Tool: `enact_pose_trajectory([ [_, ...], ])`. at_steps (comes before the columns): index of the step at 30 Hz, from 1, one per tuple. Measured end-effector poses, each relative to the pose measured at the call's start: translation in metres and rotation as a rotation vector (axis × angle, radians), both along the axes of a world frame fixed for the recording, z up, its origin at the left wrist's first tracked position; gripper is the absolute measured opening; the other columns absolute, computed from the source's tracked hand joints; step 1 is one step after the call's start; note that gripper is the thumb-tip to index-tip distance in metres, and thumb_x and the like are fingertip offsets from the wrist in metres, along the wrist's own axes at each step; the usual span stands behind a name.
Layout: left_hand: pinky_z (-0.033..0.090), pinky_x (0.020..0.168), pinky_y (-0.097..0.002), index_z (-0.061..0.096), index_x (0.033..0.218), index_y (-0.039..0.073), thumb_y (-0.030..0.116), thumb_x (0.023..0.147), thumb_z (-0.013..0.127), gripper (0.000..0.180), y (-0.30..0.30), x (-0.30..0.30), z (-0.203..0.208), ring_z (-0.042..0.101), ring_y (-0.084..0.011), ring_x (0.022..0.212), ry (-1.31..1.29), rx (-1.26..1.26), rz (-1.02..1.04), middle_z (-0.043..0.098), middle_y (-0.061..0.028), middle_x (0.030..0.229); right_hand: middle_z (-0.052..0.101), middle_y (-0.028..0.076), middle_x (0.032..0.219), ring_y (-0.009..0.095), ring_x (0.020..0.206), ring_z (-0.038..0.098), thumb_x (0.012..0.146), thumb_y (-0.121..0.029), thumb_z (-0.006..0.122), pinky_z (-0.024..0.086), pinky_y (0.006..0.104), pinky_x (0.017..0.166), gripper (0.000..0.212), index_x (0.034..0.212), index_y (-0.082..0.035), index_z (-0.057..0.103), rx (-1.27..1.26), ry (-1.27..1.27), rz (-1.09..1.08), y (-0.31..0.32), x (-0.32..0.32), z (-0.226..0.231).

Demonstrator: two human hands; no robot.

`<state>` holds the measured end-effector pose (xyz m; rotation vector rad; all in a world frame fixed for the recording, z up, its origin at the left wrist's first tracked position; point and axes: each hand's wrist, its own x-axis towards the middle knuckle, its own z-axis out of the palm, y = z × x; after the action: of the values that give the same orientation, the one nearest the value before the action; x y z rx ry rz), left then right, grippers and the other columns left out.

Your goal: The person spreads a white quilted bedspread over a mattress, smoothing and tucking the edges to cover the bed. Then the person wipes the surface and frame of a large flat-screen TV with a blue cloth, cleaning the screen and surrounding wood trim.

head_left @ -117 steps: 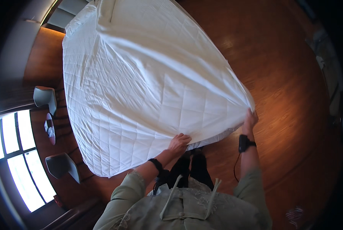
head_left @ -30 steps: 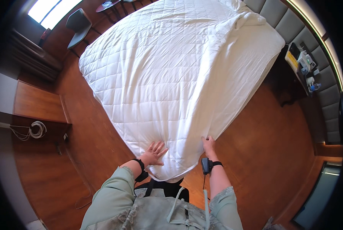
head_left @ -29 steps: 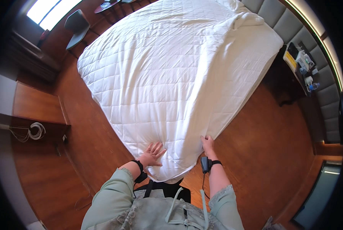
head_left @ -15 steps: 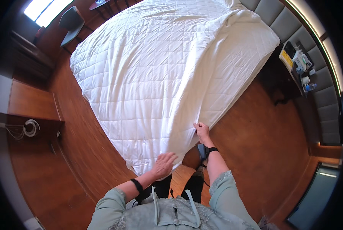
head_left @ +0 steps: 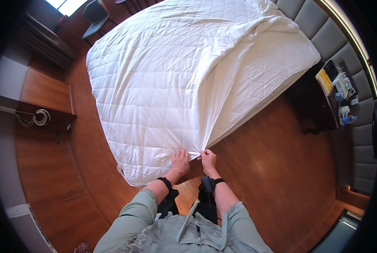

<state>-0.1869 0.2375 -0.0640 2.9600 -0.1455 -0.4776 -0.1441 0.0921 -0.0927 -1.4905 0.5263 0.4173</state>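
Observation:
A white quilt (head_left: 142,101) stitched in squares lies rumpled over the bed, with its near edge drawn toward me. My right hand (head_left: 208,161) pinches a gathered bit of that edge, and taut folds fan out from it. Close on its left, my left hand (head_left: 180,162) is closed over the same edge, its thumb side partly hidden. To the right of the folds a white sheet-like cover (head_left: 256,80) shows on the bed. Below it, the side of the mattress (head_left: 260,104) is exposed.
A dark bedside table (head_left: 319,114) at the right carries a bottle (head_left: 348,120), a mug and small items. A padded grey headboard (head_left: 315,21) stands behind the bed. At the left are a wooden cabinet (head_left: 45,90) and coiled white cable (head_left: 41,117); a chair (head_left: 96,17) stands far left.
My right hand has come down and left, bringing the quilt's edge with it. My left hand has moved up onto the edge beside it. More of the mattress side shows.

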Motion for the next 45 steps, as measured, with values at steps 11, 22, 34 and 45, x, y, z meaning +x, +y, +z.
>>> enact_pose_trajectory([
  [11, 0.046, 0.08, -0.0442, 0.056, 0.09, 0.007, 0.008, 0.083, 0.047, 0.012, 0.031, 0.007, -0.034, 0.057, -0.0359, 0.091, 0.141, -0.338, -0.071, 0.059, -0.0159, 0.089, 0.062, 0.007, 0.098, 0.02, 0.088, 0.061, 0.084, -0.019, 0.068, 0.051, 0.0352, 0.073, 0.031, 0.108, -0.004, 0.054, 0.327, 0.329, 0.156, -0.013, 0.103, -0.039],
  [22, 0.045, 0.077, -0.0434, 0.056, 0.091, 0.01, 0.013, 0.084, 0.046, 0.013, 0.016, 0.014, -0.024, 0.058, -0.0337, 0.088, 0.194, -0.193, 0.073, 0.059, -0.0134, 0.088, 0.062, 0.013, 0.109, 0.027, 0.101, 0.061, 0.093, -0.02, 0.058, 0.049, 0.0423, 0.091, 0.033, 0.118, -0.001, 0.052, 0.712, 0.227, -0.035, -0.068, 0.311, -0.062],
  [34, 0.05, 0.072, -0.0443, 0.067, 0.081, 0.013, 0.015, 0.077, 0.055, 0.013, 0.01, 0.032, -0.015, 0.065, -0.0299, 0.088, 0.55, -0.089, 0.081, 0.067, -0.01, 0.086, 0.065, 0.026, 0.077, 0.041, 0.073, 0.063, 0.081, -0.028, 0.063, 0.047, 0.0495, 0.068, 0.033, 0.076, 0.005, 0.065, -0.816, -0.422, 0.274, -0.172, 0.486, -0.078],
  [45, 0.052, 0.069, -0.0436, 0.072, 0.077, 0.015, 0.019, 0.078, 0.057, 0.016, -0.009, 0.04, -0.028, 0.067, -0.03, 0.084, 0.608, 0.041, 0.115, 0.07, -0.0084, 0.085, 0.064, 0.005, 0.07, 0.013, 0.056, 0.058, 0.082, -0.015, 0.068, 0.044, 0.0257, 0.047, 0.016, 0.082, 0.001, 0.068, -0.365, 0.17, -0.137, -0.326, 0.352, -0.048],
])
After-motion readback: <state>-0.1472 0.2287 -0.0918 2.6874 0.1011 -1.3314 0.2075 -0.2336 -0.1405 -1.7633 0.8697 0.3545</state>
